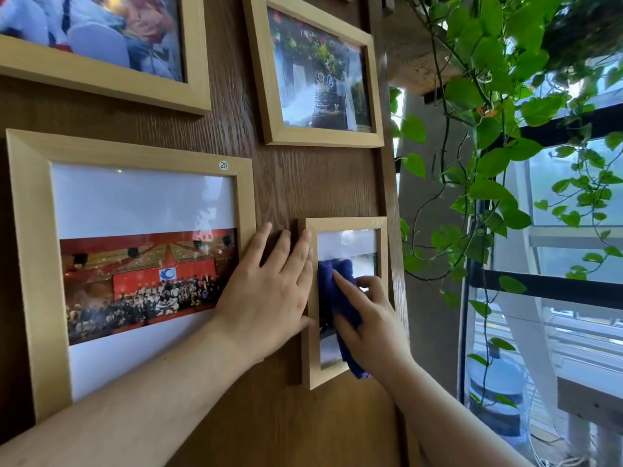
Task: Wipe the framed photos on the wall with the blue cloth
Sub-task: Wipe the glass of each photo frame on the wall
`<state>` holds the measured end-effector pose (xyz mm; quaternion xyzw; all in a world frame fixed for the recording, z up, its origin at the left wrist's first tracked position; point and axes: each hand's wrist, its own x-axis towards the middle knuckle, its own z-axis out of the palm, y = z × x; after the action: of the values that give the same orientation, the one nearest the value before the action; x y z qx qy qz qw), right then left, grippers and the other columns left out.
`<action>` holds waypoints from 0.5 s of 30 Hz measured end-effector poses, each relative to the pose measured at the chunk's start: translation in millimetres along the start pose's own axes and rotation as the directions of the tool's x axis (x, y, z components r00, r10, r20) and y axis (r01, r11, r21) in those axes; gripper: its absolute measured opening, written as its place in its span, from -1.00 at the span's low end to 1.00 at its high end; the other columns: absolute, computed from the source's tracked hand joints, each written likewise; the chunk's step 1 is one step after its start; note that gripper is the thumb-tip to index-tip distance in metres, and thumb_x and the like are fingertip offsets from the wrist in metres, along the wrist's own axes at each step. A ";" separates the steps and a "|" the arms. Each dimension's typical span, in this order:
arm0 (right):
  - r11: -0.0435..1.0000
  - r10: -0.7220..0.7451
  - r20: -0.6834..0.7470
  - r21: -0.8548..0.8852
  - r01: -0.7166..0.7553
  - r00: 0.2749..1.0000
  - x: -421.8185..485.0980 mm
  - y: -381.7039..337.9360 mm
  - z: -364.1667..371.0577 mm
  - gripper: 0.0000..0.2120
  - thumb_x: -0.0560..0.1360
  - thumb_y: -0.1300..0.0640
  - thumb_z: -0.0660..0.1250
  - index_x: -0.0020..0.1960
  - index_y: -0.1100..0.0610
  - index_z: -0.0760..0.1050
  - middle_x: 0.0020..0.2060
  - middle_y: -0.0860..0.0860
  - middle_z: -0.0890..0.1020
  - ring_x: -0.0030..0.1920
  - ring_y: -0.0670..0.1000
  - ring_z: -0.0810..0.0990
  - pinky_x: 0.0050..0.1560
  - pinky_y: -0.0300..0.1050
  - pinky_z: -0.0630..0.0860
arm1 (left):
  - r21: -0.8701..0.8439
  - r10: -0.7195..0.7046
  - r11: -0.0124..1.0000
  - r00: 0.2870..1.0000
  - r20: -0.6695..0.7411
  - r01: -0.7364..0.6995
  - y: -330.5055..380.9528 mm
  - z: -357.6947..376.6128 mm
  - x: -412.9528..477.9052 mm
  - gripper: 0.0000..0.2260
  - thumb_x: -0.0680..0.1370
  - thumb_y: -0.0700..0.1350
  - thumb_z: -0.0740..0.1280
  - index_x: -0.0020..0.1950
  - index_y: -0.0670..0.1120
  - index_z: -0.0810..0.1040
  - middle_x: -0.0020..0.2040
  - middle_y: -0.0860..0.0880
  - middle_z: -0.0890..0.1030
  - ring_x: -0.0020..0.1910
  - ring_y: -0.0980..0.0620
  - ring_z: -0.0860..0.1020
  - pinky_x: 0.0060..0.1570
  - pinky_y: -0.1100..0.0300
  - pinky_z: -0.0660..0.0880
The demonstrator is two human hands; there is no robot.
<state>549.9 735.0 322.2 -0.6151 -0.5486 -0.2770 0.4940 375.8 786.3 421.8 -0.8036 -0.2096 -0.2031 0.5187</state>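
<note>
Several light wooden framed photos hang on a dark wood wall. A small upright frame (347, 224) sits at the lower right. My right hand (372, 326) presses a blue cloth (332, 274) against its glass, index finger stretched over the cloth. My left hand (269, 291) lies flat with fingers spread on the wall, its fingertips and thumb touching the small frame's left edge. A large frame (33, 264) with a group photo hangs to the left. Another frame (323, 139) hangs above, and a fourth (101, 82) at the top left.
The wall panel ends just right of the small frame. Trailing green ivy (488, 156) hangs there in front of a window with black bars (553, 291). A water bottle (495, 385) stands low by the window.
</note>
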 end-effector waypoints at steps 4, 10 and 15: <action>0.980 0.173 -0.023 -0.092 -0.174 0.985 -15.8 30.7 -0.4 -0.51 0.42 0.02 0.34 0.34 -0.13 0.37 0.11 -0.07 0.44 -0.09 -0.03 0.53 -0.34 -0.08 0.51 | -0.029 -0.004 1.000 1.000 0.003 0.004 1.3 -1.8 0.2 -0.16 0.46 0.33 0.20 0.48 -0.26 0.12 0.54 -0.28 0.08 0.47 -0.29 0.17 0.42 -0.32 -0.05; 0.953 0.300 0.012 0.043 -0.300 0.954 -26.9 35.2 -2.8 -0.50 0.44 0.08 0.32 0.35 -0.14 0.36 0.04 -0.13 0.40 -0.07 -0.08 0.48 -0.21 -0.04 0.53 | -0.040 -0.016 0.999 1.000 0.020 0.017 1.2 -1.2 0.0 -0.14 0.45 0.34 0.20 0.49 -0.26 0.11 0.55 -0.26 0.09 0.48 -0.27 0.16 0.42 -0.31 -0.05; 0.999 0.034 0.177 0.017 -0.038 0.984 -36.8 14.3 -2.6 -0.52 0.44 -0.04 0.25 0.36 -0.17 0.34 0.15 -0.07 0.41 -0.07 -0.09 0.50 -0.25 -0.29 0.44 | -0.024 -0.023 0.999 1.000 0.008 0.024 2.4 -3.5 -0.5 -0.15 0.46 0.34 0.19 0.50 -0.24 0.07 0.55 -0.25 0.06 0.49 -0.26 0.13 0.42 -0.31 -0.05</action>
<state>554.9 719.1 286.4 -0.6420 -0.5818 -0.2069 0.4544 376.3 782.2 421.1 -0.8080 -0.2186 -0.2086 0.5057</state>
